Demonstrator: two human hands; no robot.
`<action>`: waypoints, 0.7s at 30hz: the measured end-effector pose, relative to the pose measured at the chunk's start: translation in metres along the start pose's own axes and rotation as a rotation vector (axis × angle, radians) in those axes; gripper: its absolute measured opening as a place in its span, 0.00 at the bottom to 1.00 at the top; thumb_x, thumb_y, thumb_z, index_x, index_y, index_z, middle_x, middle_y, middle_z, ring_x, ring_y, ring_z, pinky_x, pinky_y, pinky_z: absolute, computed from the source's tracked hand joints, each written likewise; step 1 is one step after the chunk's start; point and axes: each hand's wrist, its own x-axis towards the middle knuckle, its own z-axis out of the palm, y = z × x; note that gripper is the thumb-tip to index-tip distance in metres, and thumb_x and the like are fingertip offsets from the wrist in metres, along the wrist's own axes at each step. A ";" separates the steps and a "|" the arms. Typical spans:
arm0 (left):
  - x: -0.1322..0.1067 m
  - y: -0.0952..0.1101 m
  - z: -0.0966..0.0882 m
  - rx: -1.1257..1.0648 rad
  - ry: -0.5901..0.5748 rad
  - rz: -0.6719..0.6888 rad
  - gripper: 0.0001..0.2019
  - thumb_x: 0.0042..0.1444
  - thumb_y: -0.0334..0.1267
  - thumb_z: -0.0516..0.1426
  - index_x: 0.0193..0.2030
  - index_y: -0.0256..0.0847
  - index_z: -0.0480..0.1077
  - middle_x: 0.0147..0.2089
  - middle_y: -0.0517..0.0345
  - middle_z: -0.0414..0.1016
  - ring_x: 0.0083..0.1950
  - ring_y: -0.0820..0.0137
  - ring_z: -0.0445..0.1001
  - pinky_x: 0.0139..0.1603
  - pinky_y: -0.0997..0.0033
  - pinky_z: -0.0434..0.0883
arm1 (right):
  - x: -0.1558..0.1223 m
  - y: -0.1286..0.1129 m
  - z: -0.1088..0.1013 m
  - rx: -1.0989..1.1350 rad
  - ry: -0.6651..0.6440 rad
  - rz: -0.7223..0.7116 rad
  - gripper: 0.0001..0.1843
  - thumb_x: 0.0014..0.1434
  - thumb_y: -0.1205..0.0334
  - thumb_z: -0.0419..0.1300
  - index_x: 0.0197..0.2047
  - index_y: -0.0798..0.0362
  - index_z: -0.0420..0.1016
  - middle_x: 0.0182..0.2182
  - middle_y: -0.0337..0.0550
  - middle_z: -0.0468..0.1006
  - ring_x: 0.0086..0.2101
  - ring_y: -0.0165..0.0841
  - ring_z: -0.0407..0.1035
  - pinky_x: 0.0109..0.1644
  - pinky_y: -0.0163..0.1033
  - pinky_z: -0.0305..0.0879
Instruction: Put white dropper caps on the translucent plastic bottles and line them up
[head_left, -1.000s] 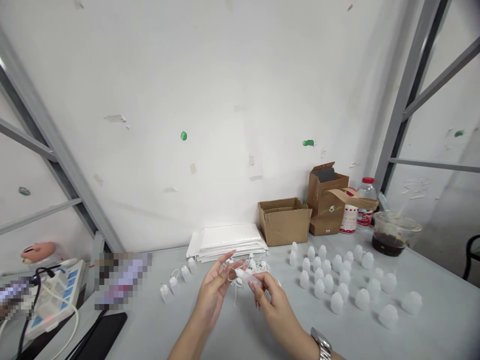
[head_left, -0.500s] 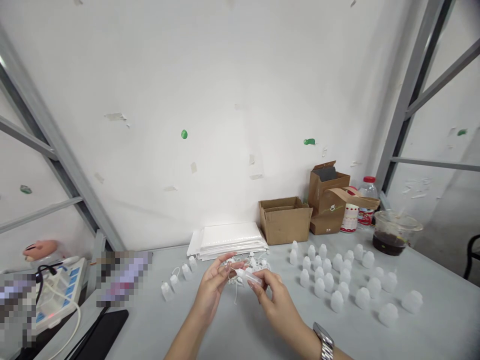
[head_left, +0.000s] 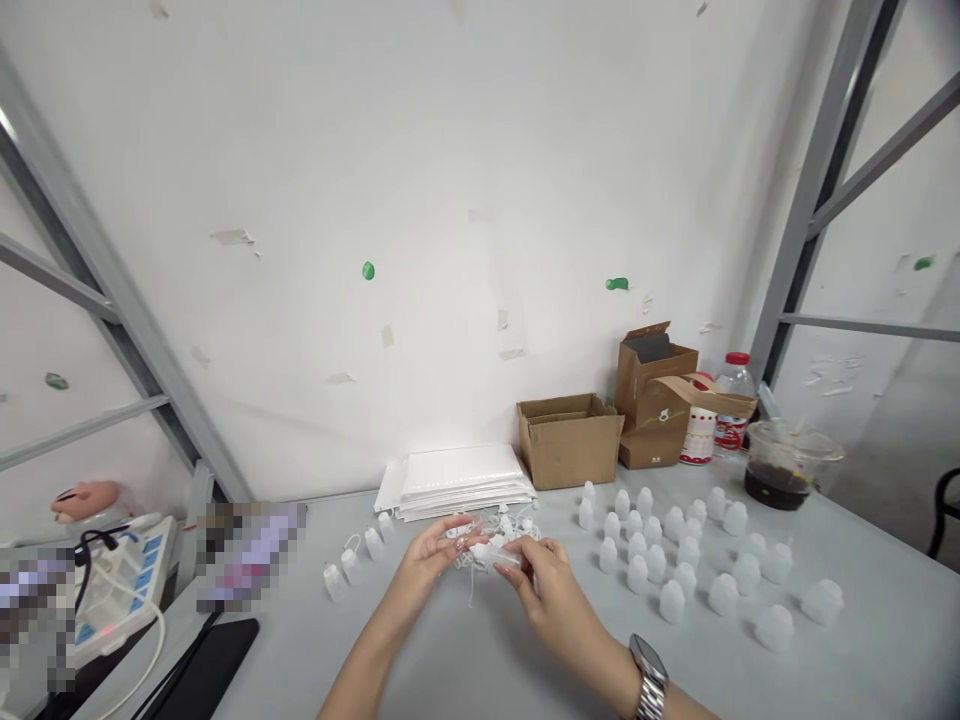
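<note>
My right hand is closed around a small translucent white plastic bottle, which lies nearly level with its narrow end to the left. The fingers of my left hand pinch the white cap at that end; how firmly it sits on the bottle I cannot tell. Just behind my hands is a tangled pile of white caps and cords. Similar small bottles stand in a short row on the left. Several more frosted bottles stand upright across the right of the table.
White padded envelopes are stacked against the wall. Beside them are an open cardboard box, a brown paper bag, a red-capped bottle and a bowl of dark liquid. A black phone and a power strip are at left.
My left fingers have closed in slightly on the capped end of the bottle, and the bottle has tilted a little flatter. The other things stay put, with a slight camera shift.
</note>
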 end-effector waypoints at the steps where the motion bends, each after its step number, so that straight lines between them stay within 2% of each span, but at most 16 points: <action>1: 0.000 0.000 0.001 0.014 0.005 -0.009 0.21 0.43 0.45 0.60 0.45 0.39 0.70 0.41 0.48 0.78 0.52 0.58 0.69 0.58 0.57 0.56 | 0.000 0.001 0.000 0.004 0.003 0.007 0.09 0.59 0.57 0.51 0.35 0.51 0.69 0.26 0.42 0.72 0.32 0.37 0.62 0.43 0.42 0.54; 4: 0.001 -0.001 0.003 0.037 -0.002 -0.022 0.22 0.43 0.46 0.60 0.45 0.39 0.71 0.42 0.48 0.78 0.51 0.58 0.70 0.56 0.58 0.59 | 0.000 0.003 0.002 0.041 0.015 0.046 0.09 0.57 0.55 0.52 0.33 0.50 0.69 0.27 0.43 0.71 0.33 0.38 0.62 0.41 0.40 0.55; 9: 0.003 -0.008 0.006 -0.110 0.032 0.002 0.25 0.46 0.49 0.57 0.49 0.37 0.69 0.46 0.46 0.75 0.53 0.59 0.69 0.57 0.58 0.57 | 0.004 0.000 0.009 0.308 -0.067 0.209 0.17 0.56 0.46 0.48 0.29 0.51 0.64 0.17 0.33 0.62 0.22 0.31 0.58 0.29 0.36 0.55; 11: 0.004 -0.011 0.008 -0.178 0.071 0.007 0.24 0.47 0.51 0.56 0.45 0.35 0.72 0.44 0.43 0.76 0.51 0.59 0.70 0.58 0.58 0.56 | 0.005 -0.002 0.011 0.393 -0.077 0.253 0.20 0.55 0.42 0.48 0.29 0.51 0.62 0.16 0.32 0.60 0.20 0.30 0.57 0.26 0.35 0.54; 14: 0.005 -0.013 0.011 -0.212 0.118 -0.005 0.22 0.46 0.51 0.57 0.38 0.33 0.75 0.41 0.41 0.77 0.47 0.58 0.73 0.56 0.58 0.58 | 0.005 -0.004 0.013 0.403 -0.069 0.271 0.22 0.53 0.39 0.48 0.28 0.51 0.61 0.16 0.32 0.60 0.20 0.30 0.57 0.26 0.35 0.55; 21: 0.004 -0.016 0.017 -0.085 0.168 0.050 0.17 0.45 0.48 0.58 0.32 0.35 0.77 0.38 0.46 0.79 0.45 0.58 0.73 0.55 0.58 0.60 | 0.000 -0.007 0.012 0.378 -0.068 0.257 0.20 0.54 0.41 0.48 0.29 0.52 0.61 0.16 0.31 0.60 0.20 0.29 0.57 0.26 0.34 0.54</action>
